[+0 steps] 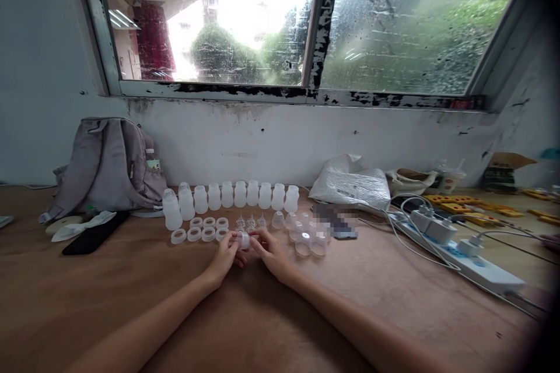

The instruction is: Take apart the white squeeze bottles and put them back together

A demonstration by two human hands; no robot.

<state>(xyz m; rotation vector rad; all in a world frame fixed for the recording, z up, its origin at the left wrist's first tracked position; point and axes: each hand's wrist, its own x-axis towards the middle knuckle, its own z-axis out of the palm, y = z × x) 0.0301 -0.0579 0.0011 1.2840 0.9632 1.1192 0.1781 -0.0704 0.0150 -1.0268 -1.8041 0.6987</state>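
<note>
Between my hands is a small translucent white bottle ring (243,239); whether a teat sits inside it is too small to tell. My left hand (226,253) is closed on its left side. My right hand (270,250) pinches it from the right with bent fingers. Just beyond my fingers, several clear bottle teats (251,222) stand upright. To the left lie several white screw rings (194,233) in rows. Clear domed caps (303,237) are grouped to the right. A row of frosted baby bottles (214,197) stands behind, the two leftmost with tops fitted.
A grey backpack (105,163), a black pouch (94,234) and a tissue lie at left. At right are a phone (345,230), a silvery bag (350,183), a power strip (464,259) with cables and yellow parts (464,207). A wall and window close off the back.
</note>
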